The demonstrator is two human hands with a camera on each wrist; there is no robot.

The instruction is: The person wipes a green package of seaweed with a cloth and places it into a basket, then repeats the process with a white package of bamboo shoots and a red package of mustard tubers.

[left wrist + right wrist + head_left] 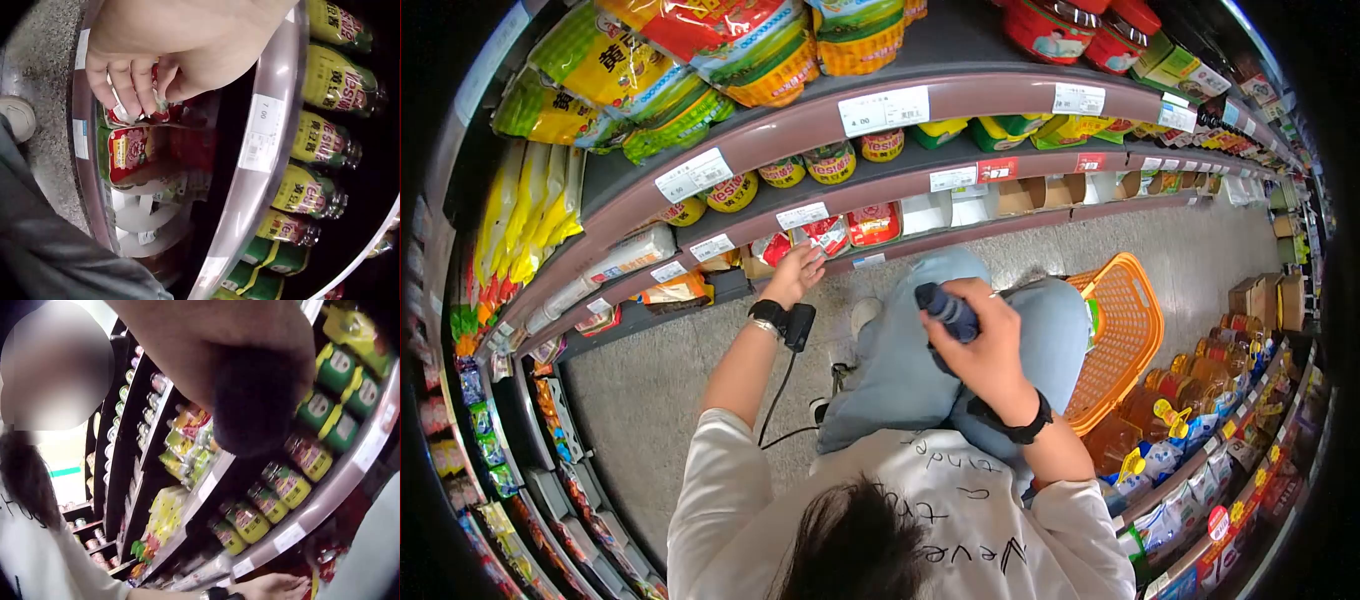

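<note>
My left hand [795, 272] reaches into the low shelf and its curled fingers [128, 94] pinch a red packet [161, 114] at the shelf front. Another red packet [128, 153] lies just below it in the same row. My right hand [985, 345] is held over my knee and grips a dark blue handheld object [948, 310], which fills the top of the right wrist view as a dark blur [256, 406]. The left hand [275, 587] also shows at the bottom of that view, at the shelf edge.
An orange shopping basket [1120, 330] stands on the floor to my right. Curved shelves [1000, 95] with price tags hold yellow-labelled jars [830, 163] and bags above. Bottles and packets line the shelf [1200, 440] behind me. A cable [775, 400] hangs from my left wrist.
</note>
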